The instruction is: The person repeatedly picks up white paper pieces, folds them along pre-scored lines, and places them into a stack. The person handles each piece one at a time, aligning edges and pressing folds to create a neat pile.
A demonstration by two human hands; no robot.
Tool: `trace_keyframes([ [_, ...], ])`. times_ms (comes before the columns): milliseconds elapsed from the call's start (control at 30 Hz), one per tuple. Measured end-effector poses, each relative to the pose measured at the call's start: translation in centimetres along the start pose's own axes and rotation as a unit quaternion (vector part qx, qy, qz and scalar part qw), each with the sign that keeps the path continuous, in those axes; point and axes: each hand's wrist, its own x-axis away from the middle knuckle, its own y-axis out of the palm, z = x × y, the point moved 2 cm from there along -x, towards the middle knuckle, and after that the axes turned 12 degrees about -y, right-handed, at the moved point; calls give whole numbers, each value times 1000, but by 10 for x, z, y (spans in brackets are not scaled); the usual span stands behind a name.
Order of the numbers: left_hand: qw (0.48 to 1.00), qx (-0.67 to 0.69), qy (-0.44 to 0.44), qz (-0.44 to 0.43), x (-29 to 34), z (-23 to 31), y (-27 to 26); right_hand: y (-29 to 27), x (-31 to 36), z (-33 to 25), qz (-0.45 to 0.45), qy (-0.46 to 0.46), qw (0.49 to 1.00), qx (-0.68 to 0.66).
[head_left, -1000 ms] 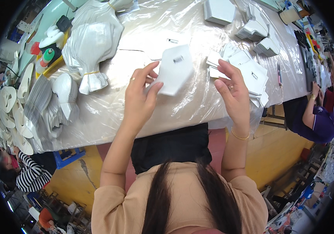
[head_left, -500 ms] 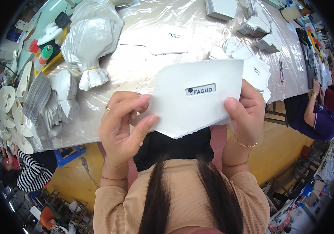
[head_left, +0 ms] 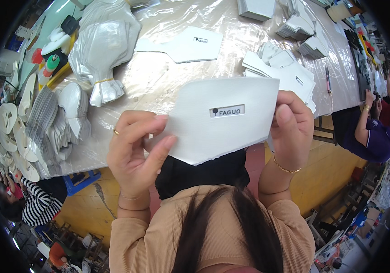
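Observation:
Held up before me over the table's front edge is a white leather-like panel [head_left: 236, 134] with a small rectangular window and a dark printed label in it. My left hand [head_left: 133, 150] pinches its left end between thumb and fingers. At the opposite edge, my right hand [head_left: 293, 127] grips it with bent fingers, the thumb by the upper corner. A similar white panel [head_left: 199, 52] with a label lies flat on the table beyond. Right of it is a loose pile of white pieces [head_left: 290, 77], one showing the same label.
Plastic film covers the table [head_left: 149, 84]. Banded white pieces [head_left: 106, 45] and upright stacked pieces [head_left: 76, 107] fill its left side. More white stacks [head_left: 256, 10] stand at the far right, near a pen-like tool [head_left: 328, 81]. A person in purple [head_left: 372, 143] is at the right.
The held panel has shifted slightly left and down, with both hands. My right thumb has moved off the panel's front face to its upper right edge.

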Motion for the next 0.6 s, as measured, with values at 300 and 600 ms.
trace_keyframes([
  [300, 943, -324, 68, -26, -11, -19, 20, 1, 1, 45, -67, 91, 993, 45],
  [600, 934, -335, 82, -96, 10, -57, 56, 0, 9, 67, -78, 163, 983, 27],
])
